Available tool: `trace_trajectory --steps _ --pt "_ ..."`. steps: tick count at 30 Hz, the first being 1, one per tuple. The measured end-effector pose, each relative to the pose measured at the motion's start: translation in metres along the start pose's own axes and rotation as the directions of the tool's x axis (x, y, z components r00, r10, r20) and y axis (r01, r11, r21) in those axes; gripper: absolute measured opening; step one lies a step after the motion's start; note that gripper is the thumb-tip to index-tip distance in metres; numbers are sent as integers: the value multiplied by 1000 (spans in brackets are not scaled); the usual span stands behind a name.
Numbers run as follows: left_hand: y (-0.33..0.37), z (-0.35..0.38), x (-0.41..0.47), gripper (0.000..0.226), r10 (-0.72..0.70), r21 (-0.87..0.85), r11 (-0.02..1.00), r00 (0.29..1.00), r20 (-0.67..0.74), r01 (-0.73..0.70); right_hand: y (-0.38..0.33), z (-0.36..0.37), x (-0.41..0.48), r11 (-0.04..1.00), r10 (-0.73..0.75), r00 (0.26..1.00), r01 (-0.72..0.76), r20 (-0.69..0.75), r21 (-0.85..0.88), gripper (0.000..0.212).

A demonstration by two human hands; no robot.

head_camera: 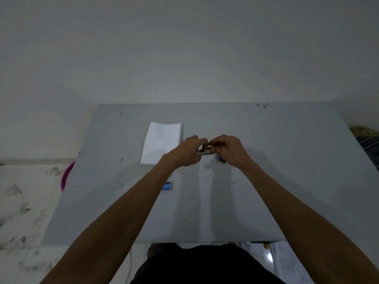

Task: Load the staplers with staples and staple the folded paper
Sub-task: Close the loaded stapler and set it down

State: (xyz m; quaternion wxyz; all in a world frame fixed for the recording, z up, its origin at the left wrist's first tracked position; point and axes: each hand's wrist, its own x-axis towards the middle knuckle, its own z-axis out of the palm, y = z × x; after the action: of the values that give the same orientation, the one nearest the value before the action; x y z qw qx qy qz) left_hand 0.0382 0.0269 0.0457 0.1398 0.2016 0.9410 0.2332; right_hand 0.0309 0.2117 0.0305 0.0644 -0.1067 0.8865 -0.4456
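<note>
Table (266,201) grey, scuffed: paper (162,143), stapler (205,153); white wall (184,48), marbled floor (26,201).

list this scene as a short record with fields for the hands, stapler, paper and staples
left hand: grips the silver stapler at its left end, above the table
right hand: pinches the stapler's right end
folded paper: flat on table, left of the hands, untouched
staple box: blue, on table beside the left forearm
purple object: partly hidden under right hand, unidentified

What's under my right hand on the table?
A purple thing peeks out beneath the right hand; the hand covers most of it, so what it is cannot be told.
</note>
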Motion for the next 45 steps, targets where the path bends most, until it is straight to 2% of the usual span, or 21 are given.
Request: trace_trajectory --steps 3,10,12,14,17,19,23,27,30,33,36,42,45 --pt "-1 0 0 25 -4 -5 1000 1000 3 4 0 0 -4 998 18 1000 -17 -17 60 9" --pt "-2 2 0 25 -8 -9 1000 1000 -1 8 6 4 -9 999 -40 999 40 -17 9 13" --pt "-2 2 0 25 -4 -18 1000 1000 -15 3 8 5 -10 997 0 999 3 -48 74 16" --pt "-2 3 0 25 1 -34 999 1000 -28 -2 8 5 -12 973 105 994 -96 -35 208 23" --pt "-1 2 -1 27 4 -53 999 999 -46 -7 5 8 -15 876 222 973 -227 63 425 20" --pt "1 2 -2 31 2 -72 997 998 -58 -6 3 10 -16 809 255 964 -255 76 530 19" --pt "1 3 -4 46 -31 -117 993 998 -57 25 0 13 -12 727 319 946 -280 53 627 20" --pt "-14 -8 -8 36 -194 -27 981 981 4 194 11 11 -6 601 459 889 -322 14 732 15" --pt "-23 -15 -11 35 -230 -157 963 971 -63 218 17 11 -4 482 525 851 -334 38 810 16" --pt "-18 -19 -10 35 -215 -246 956 949 -229 157 14 15 -2 360 535 842 -303 71 882 12" --pt "-9 -19 -6 35 -206 -321 942 917 -342 92 8 21 1 363 517 850 -327 103 873 14" --pt "1 -7 1 28 -228 -337 937 889 -397 89 -2 31 7 403 436 886 -346 155 847 17" --pt "1 3 2 29 -253 -319 939 886 -388 128 -7 35 8 353 389 892 -376 231 857 31"
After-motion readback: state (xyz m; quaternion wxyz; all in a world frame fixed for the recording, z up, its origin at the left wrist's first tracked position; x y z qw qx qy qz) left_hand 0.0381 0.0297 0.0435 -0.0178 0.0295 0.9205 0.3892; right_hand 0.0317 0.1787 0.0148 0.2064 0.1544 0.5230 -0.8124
